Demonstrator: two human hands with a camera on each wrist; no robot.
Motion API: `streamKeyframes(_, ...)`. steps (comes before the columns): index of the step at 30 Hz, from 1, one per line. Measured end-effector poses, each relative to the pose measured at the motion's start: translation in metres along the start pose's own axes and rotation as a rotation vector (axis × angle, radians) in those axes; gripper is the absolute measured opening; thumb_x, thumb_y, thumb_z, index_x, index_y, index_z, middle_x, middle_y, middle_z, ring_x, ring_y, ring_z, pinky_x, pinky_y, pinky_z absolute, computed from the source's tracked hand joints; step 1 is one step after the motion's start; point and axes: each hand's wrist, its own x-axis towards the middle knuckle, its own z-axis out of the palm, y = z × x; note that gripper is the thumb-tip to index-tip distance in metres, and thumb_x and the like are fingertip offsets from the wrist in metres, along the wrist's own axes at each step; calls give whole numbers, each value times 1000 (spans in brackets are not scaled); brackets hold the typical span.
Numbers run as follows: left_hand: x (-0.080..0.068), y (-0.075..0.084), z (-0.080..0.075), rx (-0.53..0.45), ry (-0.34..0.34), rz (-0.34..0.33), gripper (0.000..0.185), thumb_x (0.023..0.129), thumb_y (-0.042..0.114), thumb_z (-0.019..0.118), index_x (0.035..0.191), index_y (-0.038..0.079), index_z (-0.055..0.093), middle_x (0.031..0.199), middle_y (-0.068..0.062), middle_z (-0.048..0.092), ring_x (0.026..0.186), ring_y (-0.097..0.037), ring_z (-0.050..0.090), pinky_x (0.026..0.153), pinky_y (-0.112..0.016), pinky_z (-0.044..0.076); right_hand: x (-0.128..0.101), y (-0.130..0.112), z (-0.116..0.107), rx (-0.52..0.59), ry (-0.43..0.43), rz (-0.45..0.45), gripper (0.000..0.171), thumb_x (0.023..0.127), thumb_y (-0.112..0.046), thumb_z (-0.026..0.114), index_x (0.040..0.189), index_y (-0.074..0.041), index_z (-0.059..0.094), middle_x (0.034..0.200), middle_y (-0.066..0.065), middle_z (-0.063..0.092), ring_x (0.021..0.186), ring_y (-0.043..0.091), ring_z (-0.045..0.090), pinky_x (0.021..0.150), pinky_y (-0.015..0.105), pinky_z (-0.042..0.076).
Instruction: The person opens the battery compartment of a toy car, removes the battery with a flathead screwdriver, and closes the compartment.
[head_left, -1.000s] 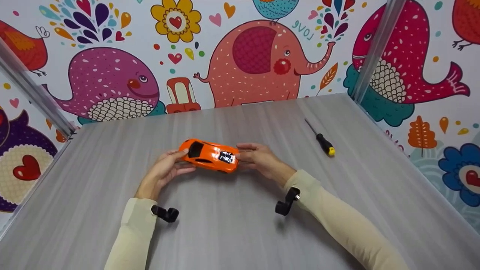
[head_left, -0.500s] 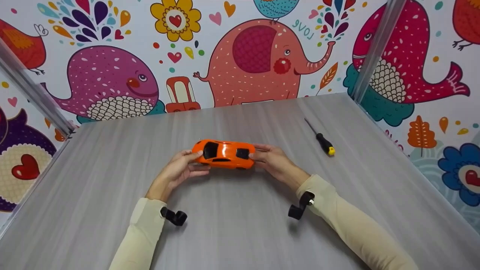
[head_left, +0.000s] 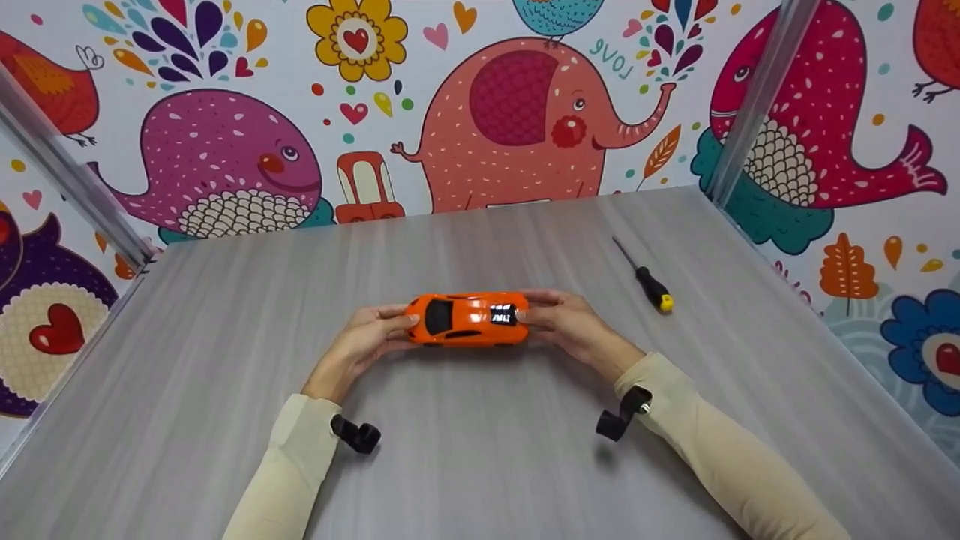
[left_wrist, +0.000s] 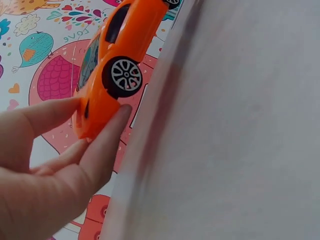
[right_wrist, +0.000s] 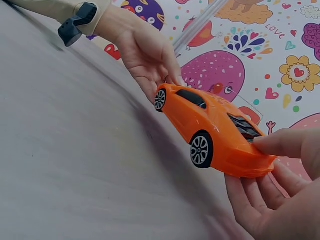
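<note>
An orange toy car (head_left: pixel 472 319) with dark windows and black wheels with silver spokes is held between both hands, front end to the left. My left hand (head_left: pixel 367 335) pinches the front end; in the left wrist view the fingers (left_wrist: pixel 52 115) grip it close to a wheel (left_wrist: pixel 126 76). My right hand (head_left: pixel 574 322) holds the rear end, thumb on top by the dark engine cover (right_wrist: pixel 244 127) and the other fingers underneath. In the right wrist view the wheels stand a little off the table, with a shadow below the car.
A screwdriver (head_left: pixel 652 289) with a black and yellow handle lies on the grey wood-grain table (head_left: pixel 480 450), right of the hands. Walls printed with cartoon animals (head_left: pixel 517 127) and metal corner posts (head_left: pixel 757 105) border the table at the back and sides.
Both hands have carried the toy car to the right and slightly nearer. Its tilt has levelled out, so it now lies straight across the view. The screwdriver stays in place.
</note>
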Motion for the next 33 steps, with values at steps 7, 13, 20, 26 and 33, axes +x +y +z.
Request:
streamKeyframes(7,-1,-1,5,13,11,13,57,94,3,66,147,8,48,138,-22,54,96,-20,70,89,-39,60,-2,-1,-4,-44,0,-10,57,87,2,69,141,1,52,122,12,64,90,18,68,77,30,59)
streamKeyframes(13,1,-2,14,51,-6,25,61,90,-3,69,146,8,48,142,-21,51,110,-24,64,87,-36,60,-1,-3,-12,-53,1,-22,56,88,2,68,141,1,51,124,12,63,90,17,69,78,29,60)
streamKeyframes(20,0,-7,19,111,-35,-8,69,88,-1,72,149,7,43,139,-22,53,111,-24,64,91,-35,59,1,0,-25,-64,-37,-16,58,88,0,68,143,2,49,120,11,63,89,19,69,79,30,60)
streamKeyframes(26,0,-7,25,206,-55,12,72,86,0,74,150,8,43,138,-24,53,108,-25,65,92,-35,59,4,-1,-35,-108,-76,5,56,90,-5,69,142,0,50,124,13,62,95,19,68,82,33,60)
streamKeyframes(33,-3,-4,30,287,-64,2,70,86,-3,74,149,3,43,139,-26,51,101,-23,66,86,-31,60,6,-2,-36,-165,-92,13,55,91,-3,67,142,4,49,126,15,62,97,17,67,85,32,60)
